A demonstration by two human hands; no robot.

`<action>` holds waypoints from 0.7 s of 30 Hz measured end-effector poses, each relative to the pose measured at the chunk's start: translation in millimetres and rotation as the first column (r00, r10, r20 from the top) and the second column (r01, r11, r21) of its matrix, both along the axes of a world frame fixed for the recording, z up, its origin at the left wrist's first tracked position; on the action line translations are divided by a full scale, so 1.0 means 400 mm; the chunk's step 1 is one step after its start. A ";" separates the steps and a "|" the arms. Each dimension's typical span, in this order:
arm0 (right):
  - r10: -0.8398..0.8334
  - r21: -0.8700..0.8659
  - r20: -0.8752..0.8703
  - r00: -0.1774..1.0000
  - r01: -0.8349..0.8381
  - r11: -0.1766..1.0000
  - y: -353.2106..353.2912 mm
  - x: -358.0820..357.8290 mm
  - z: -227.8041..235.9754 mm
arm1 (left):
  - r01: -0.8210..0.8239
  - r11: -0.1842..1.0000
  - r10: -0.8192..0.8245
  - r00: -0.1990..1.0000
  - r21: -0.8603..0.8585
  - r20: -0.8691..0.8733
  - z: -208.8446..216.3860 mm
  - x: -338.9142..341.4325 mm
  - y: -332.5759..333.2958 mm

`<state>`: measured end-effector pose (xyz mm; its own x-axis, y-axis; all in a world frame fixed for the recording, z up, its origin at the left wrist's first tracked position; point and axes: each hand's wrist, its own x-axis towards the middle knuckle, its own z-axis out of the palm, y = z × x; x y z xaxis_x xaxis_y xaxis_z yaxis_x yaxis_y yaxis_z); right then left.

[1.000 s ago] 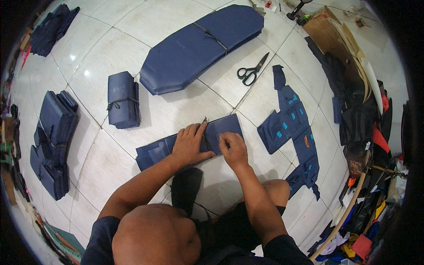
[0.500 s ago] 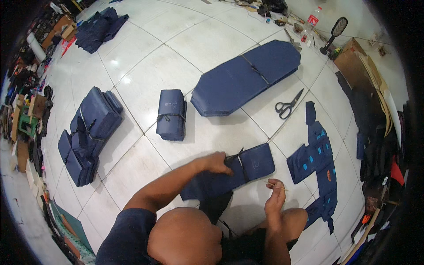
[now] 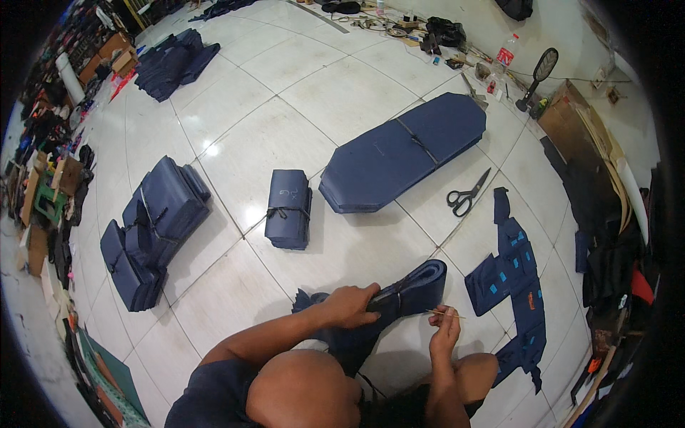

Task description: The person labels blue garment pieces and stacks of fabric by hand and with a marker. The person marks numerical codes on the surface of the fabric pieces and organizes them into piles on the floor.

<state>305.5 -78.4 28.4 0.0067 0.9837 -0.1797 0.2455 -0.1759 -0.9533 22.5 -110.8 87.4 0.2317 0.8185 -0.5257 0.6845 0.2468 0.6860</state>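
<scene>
Close in front of me a folded navy fabric bundle (image 3: 421, 294) stands tilted on its edge, its looped layers showing at the right end. A dark cord crosses it. My left hand (image 3: 349, 305) grips the bundle near its middle, thumb and fingers pressed on the material. To the right of it, my right hand (image 3: 444, 327) pinches a thin, light-coloured stick (image 3: 458, 317) between thumb and fingers. That hand is held near the bundle's right end; I cannot tell whether the stick touches it. Loose navy cloth hangs below my left hand.
Tied navy stacks lie on the white tiles: a long angular one (image 3: 399, 160), a small one (image 3: 287, 207) and a wide one (image 3: 160, 207). Black scissors (image 3: 467, 192) and flat navy pieces with blue labels (image 3: 515, 278) lie right. Piled cloth (image 3: 175, 63) sits far left.
The bundle has turned from lying flat onto its edge, its layered side now showing. My left hand still holds it. My right hand keeps the stick in nearly the same place.
</scene>
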 end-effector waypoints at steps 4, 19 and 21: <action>-0.021 0.004 0.000 1.000 0.021 1.000 0.003 0.001 -0.003 | -0.097 0.994 0.100 0.994 0.057 -0.042 0.141 -0.073 -0.067; 0.058 0.445 0.391 0.919 -0.244 0.862 0.110 -0.171 -0.203 | -0.431 0.640 0.617 0.782 0.636 -0.091 0.399 -0.730 0.075; 0.060 0.416 0.453 0.889 -0.271 0.868 0.103 -0.191 -0.184 | -0.494 0.619 0.660 0.749 0.611 -0.062 0.383 -0.817 0.120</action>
<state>228.9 -37.2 -45.1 -0.1940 0.9430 0.2706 0.6172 0.3317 -0.7135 -304.2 -62.7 240.4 -0.4628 0.8836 0.0710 0.6937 0.3111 0.6496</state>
